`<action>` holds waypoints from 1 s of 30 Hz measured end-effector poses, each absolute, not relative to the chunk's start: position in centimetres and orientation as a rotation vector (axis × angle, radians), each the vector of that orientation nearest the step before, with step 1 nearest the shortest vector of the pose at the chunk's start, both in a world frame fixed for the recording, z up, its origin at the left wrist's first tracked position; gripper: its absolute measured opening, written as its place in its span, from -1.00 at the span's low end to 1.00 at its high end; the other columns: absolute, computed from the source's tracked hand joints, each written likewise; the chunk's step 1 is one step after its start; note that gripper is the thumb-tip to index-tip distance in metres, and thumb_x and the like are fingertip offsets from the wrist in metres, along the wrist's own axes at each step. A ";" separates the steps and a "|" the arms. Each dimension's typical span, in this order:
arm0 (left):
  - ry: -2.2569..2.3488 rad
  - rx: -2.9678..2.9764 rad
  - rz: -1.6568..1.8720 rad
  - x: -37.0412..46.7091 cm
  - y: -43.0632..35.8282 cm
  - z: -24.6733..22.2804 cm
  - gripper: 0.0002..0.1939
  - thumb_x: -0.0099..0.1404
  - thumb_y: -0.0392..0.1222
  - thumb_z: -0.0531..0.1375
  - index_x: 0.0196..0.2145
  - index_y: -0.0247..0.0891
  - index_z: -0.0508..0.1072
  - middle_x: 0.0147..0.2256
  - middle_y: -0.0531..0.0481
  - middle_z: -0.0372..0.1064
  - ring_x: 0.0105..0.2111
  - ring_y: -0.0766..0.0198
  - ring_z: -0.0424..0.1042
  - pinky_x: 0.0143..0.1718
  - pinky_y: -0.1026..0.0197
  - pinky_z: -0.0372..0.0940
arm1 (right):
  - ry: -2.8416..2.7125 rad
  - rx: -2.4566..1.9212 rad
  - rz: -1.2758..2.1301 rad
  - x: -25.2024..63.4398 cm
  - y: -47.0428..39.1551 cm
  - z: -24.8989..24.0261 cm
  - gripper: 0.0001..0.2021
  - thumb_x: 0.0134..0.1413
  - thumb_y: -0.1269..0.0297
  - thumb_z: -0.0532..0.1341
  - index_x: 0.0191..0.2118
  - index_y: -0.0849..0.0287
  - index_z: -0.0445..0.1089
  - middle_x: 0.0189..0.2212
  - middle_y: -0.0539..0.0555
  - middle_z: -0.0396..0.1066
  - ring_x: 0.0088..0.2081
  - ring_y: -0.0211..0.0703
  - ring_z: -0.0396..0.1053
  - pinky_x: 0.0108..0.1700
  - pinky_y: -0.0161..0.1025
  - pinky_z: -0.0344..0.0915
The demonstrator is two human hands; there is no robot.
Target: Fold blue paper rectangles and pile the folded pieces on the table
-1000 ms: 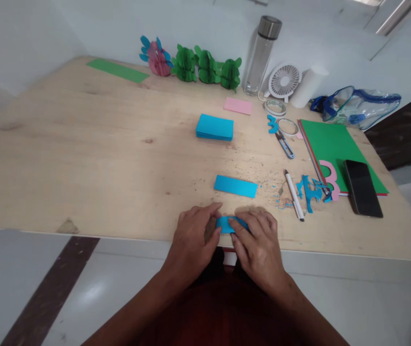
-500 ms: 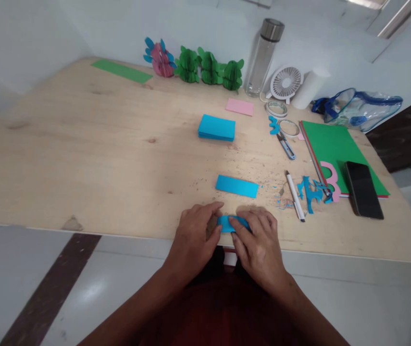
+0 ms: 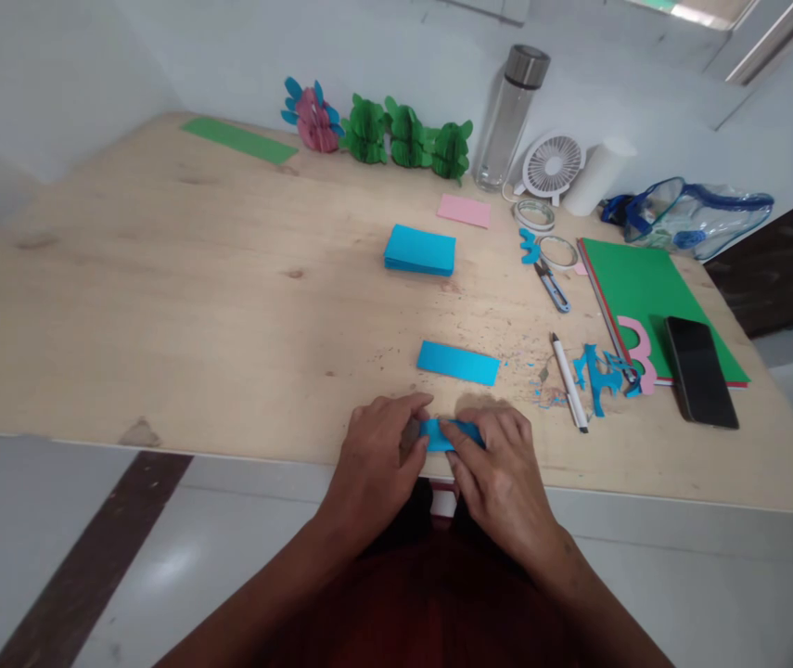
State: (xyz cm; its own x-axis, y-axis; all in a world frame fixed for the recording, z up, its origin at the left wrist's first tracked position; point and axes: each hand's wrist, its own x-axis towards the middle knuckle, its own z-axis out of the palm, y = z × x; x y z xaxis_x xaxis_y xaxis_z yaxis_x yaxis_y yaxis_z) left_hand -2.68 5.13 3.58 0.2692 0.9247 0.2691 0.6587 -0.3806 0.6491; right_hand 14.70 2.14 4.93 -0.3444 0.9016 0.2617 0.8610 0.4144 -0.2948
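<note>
1. One small blue paper (image 3: 434, 439) lies at the near edge of my table (image 3: 229, 325).
2. I have the right hand (image 3: 500, 459) over its right end, fingers narrow, holding it down.
3. My left hand (image 3: 378, 455) curves at its left end; whether it grips, I cannot tell.

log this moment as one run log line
left hand: at left end of blue piece | right hand: on its right part | beyond: blue strip, blue stack | to the right: pen, phone
</note>
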 end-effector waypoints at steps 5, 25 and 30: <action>1.433 2.136 0.877 -2.8 5.1 3.5 -0.64 0.20 -0.33 0.11 -0.03 -0.16 0.31 -0.24 -0.01 0.43 -0.23 0.16 0.38 -0.16 0.06 0.29 | -2.352 -1.489 0.119 14.8 2.4 5.0 -0.68 0.25 0.37 0.08 0.08 0.14 0.36 -0.07 0.19 0.35 -0.04 0.03 0.22 -0.01 0.03 0.15; 1.449 2.125 0.873 -3.0 5.1 3.7 -0.60 0.21 -0.32 0.08 0.02 -0.15 0.28 -0.22 -0.02 0.44 -0.22 0.15 0.40 -0.16 0.04 0.31 | -2.391 -1.457 0.194 14.9 2.7 5.4 -0.64 0.23 0.40 0.08 0.12 0.13 0.32 -0.08 0.18 0.35 -0.04 0.02 0.24 -0.03 -0.01 0.18; 1.445 2.141 0.859 -3.0 5.2 3.7 -0.61 0.19 -0.33 0.09 -0.01 -0.17 0.29 -0.24 -0.02 0.44 -0.23 0.16 0.40 -0.18 0.05 0.31 | -2.391 -1.456 0.176 14.9 2.8 5.4 -0.64 0.25 0.39 0.07 0.14 0.11 0.29 -0.07 0.17 0.36 -0.05 0.01 0.24 -0.04 0.00 0.18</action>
